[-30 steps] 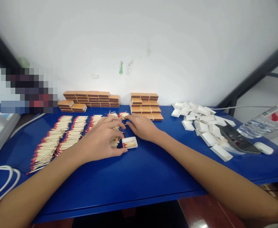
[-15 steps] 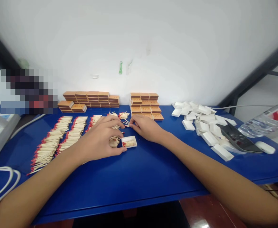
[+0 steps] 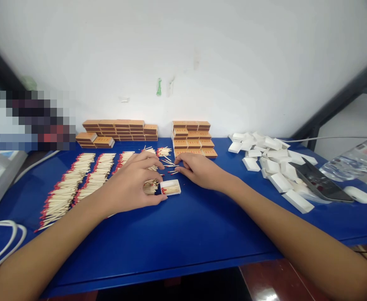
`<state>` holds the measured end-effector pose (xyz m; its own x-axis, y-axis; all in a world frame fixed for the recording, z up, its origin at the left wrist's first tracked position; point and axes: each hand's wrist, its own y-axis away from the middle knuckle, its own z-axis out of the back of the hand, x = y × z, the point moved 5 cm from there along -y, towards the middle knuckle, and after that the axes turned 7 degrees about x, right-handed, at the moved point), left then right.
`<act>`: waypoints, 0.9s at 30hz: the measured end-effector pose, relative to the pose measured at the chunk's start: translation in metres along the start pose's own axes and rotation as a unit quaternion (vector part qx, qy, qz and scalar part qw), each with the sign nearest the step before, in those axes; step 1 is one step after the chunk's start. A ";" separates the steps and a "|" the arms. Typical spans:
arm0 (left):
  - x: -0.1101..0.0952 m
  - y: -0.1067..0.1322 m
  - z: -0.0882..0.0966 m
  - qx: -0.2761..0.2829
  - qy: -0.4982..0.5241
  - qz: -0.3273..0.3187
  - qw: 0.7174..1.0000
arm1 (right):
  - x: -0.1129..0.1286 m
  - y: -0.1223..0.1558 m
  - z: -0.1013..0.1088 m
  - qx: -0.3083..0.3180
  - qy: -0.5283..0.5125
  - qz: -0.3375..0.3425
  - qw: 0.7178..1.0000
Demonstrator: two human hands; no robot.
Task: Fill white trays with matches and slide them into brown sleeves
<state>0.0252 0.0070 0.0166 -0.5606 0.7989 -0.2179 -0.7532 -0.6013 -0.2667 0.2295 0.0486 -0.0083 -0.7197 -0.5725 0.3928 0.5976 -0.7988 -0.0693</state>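
A small white matchbox tray (image 3: 174, 182) lies on the blue table, with red-tipped matches along its near side. My left hand (image 3: 131, 179) curves round the tray's left end, thumb at the near edge and a fingertip by the far edge. Under and behind that hand, rows of matches are partly hidden. To the upper right of the tray, my right hand (image 3: 202, 170) is over the table, thumb and index finger apart beside a few loose matches (image 3: 167, 161). Long rows of matches (image 3: 66, 184) spread out left of my left hand.
Orange matchboxes stand stacked against the wall, one group (image 3: 121, 129) at left and one (image 3: 192, 140) in the middle. On the right are a heap of white trays (image 3: 269, 152), a phone (image 3: 323, 182), a white mouse (image 3: 358, 194) and a plastic bottle (image 3: 349, 161). White cables (image 3: 20, 238) lie at left.
My right hand has drawn slightly right and down, its thumb and index finger parting, and more loose matches show by its fingertips. My left hand and the tray have stayed put.
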 end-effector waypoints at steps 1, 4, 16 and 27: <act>0.000 0.000 0.000 0.000 -0.001 -0.002 1.000 | -0.001 0.000 0.000 0.000 0.003 -0.002 1.000; -0.001 0.000 0.001 0.003 0.000 -0.004 1.000 | -0.003 0.000 0.003 0.005 0.007 -0.003 1.000; 0.001 -0.001 0.000 0.006 0.002 -0.004 1.000 | 0.001 0.000 -0.002 0.049 -0.022 -0.041 0.998; 0.002 0.000 0.001 0.001 -0.013 -0.012 1.000 | -0.002 -0.001 -0.002 0.041 -0.016 -0.023 0.999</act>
<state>0.0244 0.0085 0.0169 -0.5510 0.8133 -0.1871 -0.7674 -0.5819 -0.2692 0.2292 0.0504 -0.0107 -0.7365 -0.5284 0.4223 0.5922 -0.8054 0.0250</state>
